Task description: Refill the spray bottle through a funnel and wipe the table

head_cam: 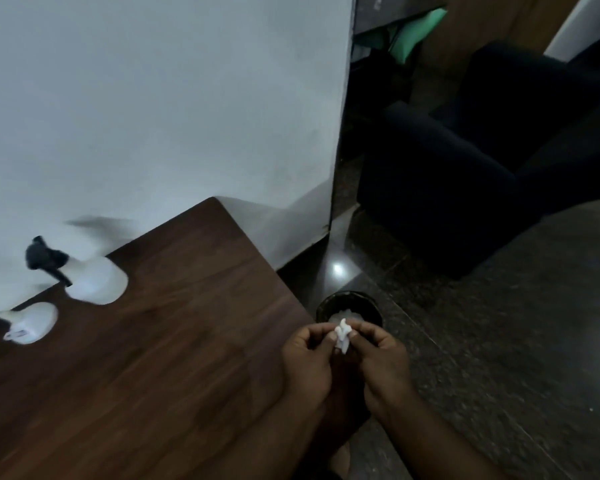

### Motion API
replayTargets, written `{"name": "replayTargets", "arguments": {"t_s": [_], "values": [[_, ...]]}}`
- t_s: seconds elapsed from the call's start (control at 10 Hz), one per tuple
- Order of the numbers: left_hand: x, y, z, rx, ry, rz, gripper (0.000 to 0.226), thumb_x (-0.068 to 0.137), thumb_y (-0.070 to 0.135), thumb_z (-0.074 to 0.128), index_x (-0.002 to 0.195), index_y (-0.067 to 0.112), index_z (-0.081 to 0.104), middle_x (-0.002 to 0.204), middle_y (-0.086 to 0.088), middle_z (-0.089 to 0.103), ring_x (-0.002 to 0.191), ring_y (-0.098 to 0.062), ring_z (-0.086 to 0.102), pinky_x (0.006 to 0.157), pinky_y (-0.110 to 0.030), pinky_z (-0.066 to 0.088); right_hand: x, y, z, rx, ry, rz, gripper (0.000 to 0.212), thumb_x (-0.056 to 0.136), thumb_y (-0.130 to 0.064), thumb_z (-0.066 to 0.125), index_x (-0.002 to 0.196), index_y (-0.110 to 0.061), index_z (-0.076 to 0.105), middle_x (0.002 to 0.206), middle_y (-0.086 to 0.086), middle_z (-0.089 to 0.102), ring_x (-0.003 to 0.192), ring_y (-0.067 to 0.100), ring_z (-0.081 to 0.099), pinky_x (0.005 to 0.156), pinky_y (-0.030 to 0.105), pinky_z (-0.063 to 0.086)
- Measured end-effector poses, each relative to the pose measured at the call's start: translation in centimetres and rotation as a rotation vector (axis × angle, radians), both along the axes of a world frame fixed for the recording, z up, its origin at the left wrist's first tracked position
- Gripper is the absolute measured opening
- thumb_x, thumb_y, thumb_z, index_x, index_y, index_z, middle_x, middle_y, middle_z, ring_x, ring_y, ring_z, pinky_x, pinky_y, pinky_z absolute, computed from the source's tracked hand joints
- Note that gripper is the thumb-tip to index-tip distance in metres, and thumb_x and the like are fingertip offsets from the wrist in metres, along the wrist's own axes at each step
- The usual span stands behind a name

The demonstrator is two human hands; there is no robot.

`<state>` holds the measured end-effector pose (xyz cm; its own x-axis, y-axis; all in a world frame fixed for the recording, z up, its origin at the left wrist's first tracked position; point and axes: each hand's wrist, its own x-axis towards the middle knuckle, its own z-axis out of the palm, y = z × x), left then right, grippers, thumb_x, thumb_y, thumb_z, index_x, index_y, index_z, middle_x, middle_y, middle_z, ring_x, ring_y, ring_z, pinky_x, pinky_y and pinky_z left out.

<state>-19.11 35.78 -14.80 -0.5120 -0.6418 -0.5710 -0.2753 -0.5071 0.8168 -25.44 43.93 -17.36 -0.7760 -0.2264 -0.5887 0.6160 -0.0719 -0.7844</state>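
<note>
- Tissue wad (342, 336), small, white and crumpled, is pinched between the fingertips of both hands, just past the table's right edge.
- Left hand (309, 362) and right hand (383, 358) are close together, fingers curled in on the tissue from either side (thumbs look to be on it too, but it's a bit blurry).
- Directly below the hands sits a dark round bin (347, 304) on the floor, with something pale and crumpled already inside.
- Wooden table (153, 358) is dark brown and fills the lower left of the view, with one rounded corner against the wall.
- Spray bottle (96, 284), white-ish with a black trigger head (44, 258), stands at the far left of the table next to the wall, well apart from the hands.
- Just beside it is a smaller white object (32, 323), too smeared to tell what it is.
- White wall (153, 98) runs behind the table.
- Off to the right there's a black armchair (482, 168) on a dark speckled floor (499, 341), and something green (416, 32) up top.
</note>
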Motion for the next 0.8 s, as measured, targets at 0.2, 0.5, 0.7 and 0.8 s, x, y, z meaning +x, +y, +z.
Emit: {"name": "replayTargets", "arguments": {"t_s": [0.2, 0.5, 0.7, 0.8], "values": [[-6.7, 0.2, -4.4, 0.006, -0.05, -0.054, 0.024, 0.098, -0.004, 0.064, 0.1, 0.016, 0.077, 0.095, -0.007, 0.082, 0.091, -0.024, 0.079, 0.079, -0.034, 0.064, -5.7, -0.2, -2.3, 0.015, -0.045, -0.126, 0.022, 0.095, 0.005, 0.058, 0.096, -0.008, 0.076, 0.091, 0.017, 0.078, 0.078, 0.025, 0.076, 0.072, 0.036, 0.061], [-14.0, 0.2, -10.1, 0.118, -0.152, -0.228, 0.042, 0.105, -0.01, 0.044, 0.142, 0.003, 0.059, 0.138, -0.021, 0.066, 0.126, -0.037, 0.065, 0.113, -0.054, 0.049, -12.1, 0.0, -7.2, 0.187, -0.077, -0.199, 0.028, 0.099, 0.007, 0.051, 0.122, 0.001, 0.067, 0.115, 0.026, 0.07, 0.105, 0.039, 0.068, 0.095, 0.052, 0.055], [-15.4, 0.2, -10.4, 0.09, -0.24, -0.256, 0.053, 0.104, -0.014, 0.045, 0.156, -0.001, 0.039, 0.154, -0.019, 0.052, 0.134, -0.027, 0.056, 0.118, -0.041, 0.043, -13.9, 1.6, -8.9, 0.253, -0.082, -0.17, 0.031, 0.098, 0.01, 0.051, 0.122, 0.0, 0.068, 0.116, 0.017, 0.071, 0.095, 0.02, 0.068, 0.08, 0.027, 0.053], [-15.4, 0.6, -11.1, 0.076, -0.24, -0.251, 0.053, 0.103, -0.015, 0.046, 0.154, -0.002, 0.041, 0.154, -0.02, 0.052, 0.139, -0.034, 0.054, 0.12, -0.048, 0.042, -13.6, 1.7, -9.1, 0.251, -0.054, -0.134, 0.032, 0.097, 0.012, 0.05, 0.122, 0.0, 0.067, 0.112, 0.013, 0.071, 0.086, 0.009, 0.067, 0.068, 0.014, 0.051]]}}
